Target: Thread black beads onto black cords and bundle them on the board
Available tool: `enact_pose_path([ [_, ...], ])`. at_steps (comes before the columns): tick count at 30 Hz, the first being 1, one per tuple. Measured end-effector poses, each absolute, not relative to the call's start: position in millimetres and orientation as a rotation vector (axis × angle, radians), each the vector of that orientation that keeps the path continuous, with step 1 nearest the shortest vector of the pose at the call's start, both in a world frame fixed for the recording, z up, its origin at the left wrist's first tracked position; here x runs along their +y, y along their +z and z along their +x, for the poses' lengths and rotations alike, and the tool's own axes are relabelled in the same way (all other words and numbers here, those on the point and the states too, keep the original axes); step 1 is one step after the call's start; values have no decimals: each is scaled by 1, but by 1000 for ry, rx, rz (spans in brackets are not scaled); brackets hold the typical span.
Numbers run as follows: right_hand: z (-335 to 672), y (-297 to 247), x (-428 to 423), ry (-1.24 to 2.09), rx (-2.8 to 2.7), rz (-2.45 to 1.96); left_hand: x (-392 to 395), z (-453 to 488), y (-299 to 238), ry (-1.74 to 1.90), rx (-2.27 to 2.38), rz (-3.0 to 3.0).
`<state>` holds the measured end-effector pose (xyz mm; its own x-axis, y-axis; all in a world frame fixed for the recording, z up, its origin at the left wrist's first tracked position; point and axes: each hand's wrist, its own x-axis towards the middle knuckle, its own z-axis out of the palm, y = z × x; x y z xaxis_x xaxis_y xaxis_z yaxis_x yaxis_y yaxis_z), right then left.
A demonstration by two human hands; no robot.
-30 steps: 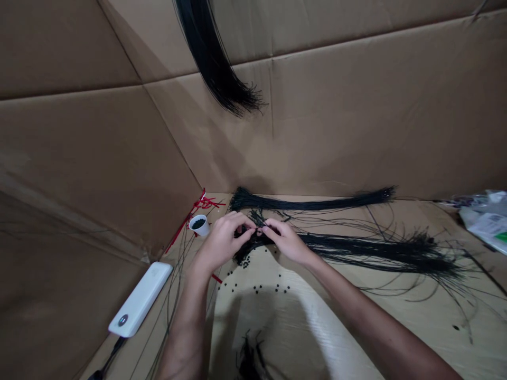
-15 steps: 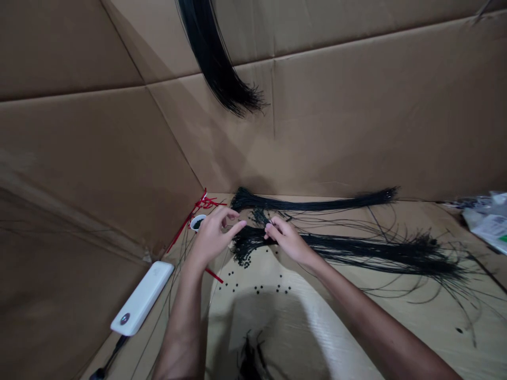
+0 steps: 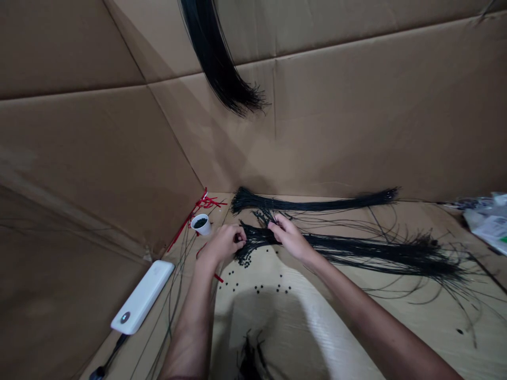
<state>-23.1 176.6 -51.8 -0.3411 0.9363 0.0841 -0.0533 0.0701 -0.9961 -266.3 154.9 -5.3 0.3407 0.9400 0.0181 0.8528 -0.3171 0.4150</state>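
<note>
My right hand (image 3: 291, 237) is closed in a pinch on a small bunch of thin black cords (image 3: 262, 215), whose knobbed ends stick out to the left of the fingers. Beneath it lies a long loose bundle of black cords (image 3: 356, 247), with small dark beads or knots at its left end. My left hand (image 3: 226, 244) is curled shut beside that left end, fingertips pressed together; what they hold is too small to make out. Just behind the left hand stands a white cup (image 3: 201, 224) of small black beads.
A second black bundle (image 3: 317, 203) lies along the cardboard wall (image 3: 356, 116). Overhead hangs a black hank (image 3: 222, 63). Loose beads (image 3: 259, 289) dot the surface. Red ties (image 3: 206, 201) lie in the corner, a white power bank (image 3: 143, 296) at left, and plastic bags (image 3: 489, 219) at right.
My left hand has moved down from beside the cup to the bundle's left end, and its spread fingers have closed. The cup shows more fully. My right hand has shifted slightly right.
</note>
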Motion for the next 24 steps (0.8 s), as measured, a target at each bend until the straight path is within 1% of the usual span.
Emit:
enact_pose_path([
  [10, -24, -49, 176, 1443, -1473, -864, 147, -252, 23, 506, 1619, 2293],
  [15, -23, -41, 175, 1413, -1489, -845, 138, -245, 43, 663, 1495, 2220],
  [19, -22, -37, 174, 1414, -1514, -815, 132, -236, 57, 715, 1444, 2259],
  [24, -23, -35, 170, 1457, -1578, -758, 132, -229, 60, 775, 1395, 2315],
])
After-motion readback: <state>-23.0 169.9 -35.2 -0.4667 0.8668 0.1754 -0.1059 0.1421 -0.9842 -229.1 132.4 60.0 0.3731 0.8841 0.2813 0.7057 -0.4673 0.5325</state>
